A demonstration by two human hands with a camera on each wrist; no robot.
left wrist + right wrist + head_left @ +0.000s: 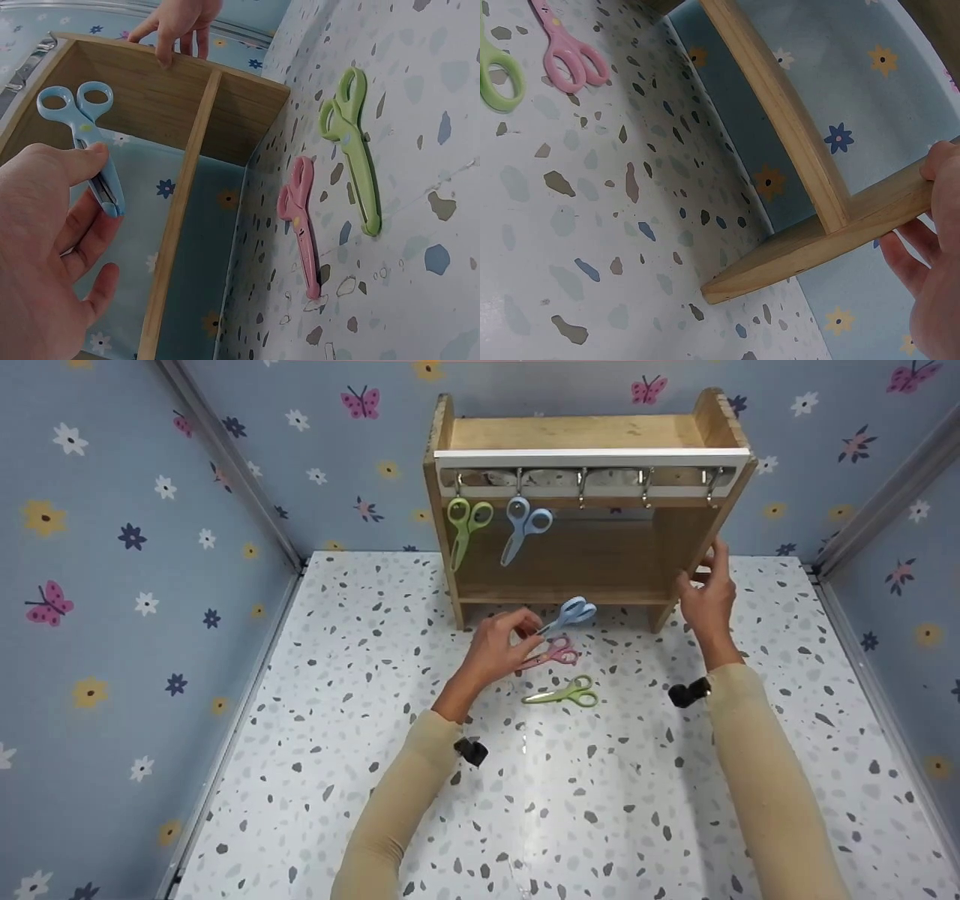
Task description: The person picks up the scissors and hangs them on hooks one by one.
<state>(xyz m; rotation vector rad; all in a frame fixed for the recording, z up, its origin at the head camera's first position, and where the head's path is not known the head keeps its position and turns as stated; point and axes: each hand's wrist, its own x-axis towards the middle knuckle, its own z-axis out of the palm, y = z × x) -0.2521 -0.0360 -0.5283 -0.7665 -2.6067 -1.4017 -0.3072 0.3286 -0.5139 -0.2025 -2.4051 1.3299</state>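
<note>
My left hand pinches a pair of light blue scissors by the blade end between thumb and fingers, with the handles pointing away. The scissors are off the tabletop, in front of the wooden rack. With my right hand I hold the right side panel of the rack, thumb and fingers on either side of its edge, as the right wrist view shows. Pink scissors and green scissors lie on the table, close to my left hand. Another green pair and another blue pair hang from hooks on the rack.
A white hook rail runs across the rack's upper front; its hooks to the right carry nothing. The speckled white tabletop is bounded by blue flowered panels at the back and both sides.
</note>
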